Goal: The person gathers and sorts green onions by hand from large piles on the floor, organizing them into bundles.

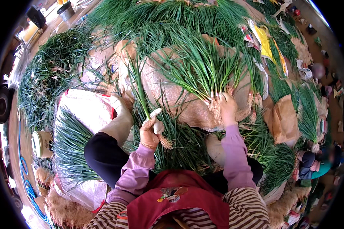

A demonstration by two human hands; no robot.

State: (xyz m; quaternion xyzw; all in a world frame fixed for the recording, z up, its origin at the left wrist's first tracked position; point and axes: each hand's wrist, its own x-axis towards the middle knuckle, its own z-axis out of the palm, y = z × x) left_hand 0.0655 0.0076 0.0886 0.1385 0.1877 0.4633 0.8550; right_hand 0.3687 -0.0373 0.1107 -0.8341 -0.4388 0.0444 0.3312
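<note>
A produce-sorting area: heaped green onions [172, 15], woven sacks [82, 105], blue hose [24, 165], bucket [42, 144]

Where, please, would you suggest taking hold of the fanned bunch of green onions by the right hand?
Probably by the pale stem bases, coming from the person's near side, where the right hand is: the stalks gather closely there, while the green leaves spread away from the person and the stringy roots offer a looser grip.

The left grip [149, 134], white-covered at the fingertips [156, 112], clasps a green onion [142, 98], roots [165, 142] at its right. The right grip [227, 108] clasps the root end [215, 107] of a fanned bunch [208, 72]; beneath this grip lies a tan sack [168, 101], to its right brown paper [283, 120].
</note>
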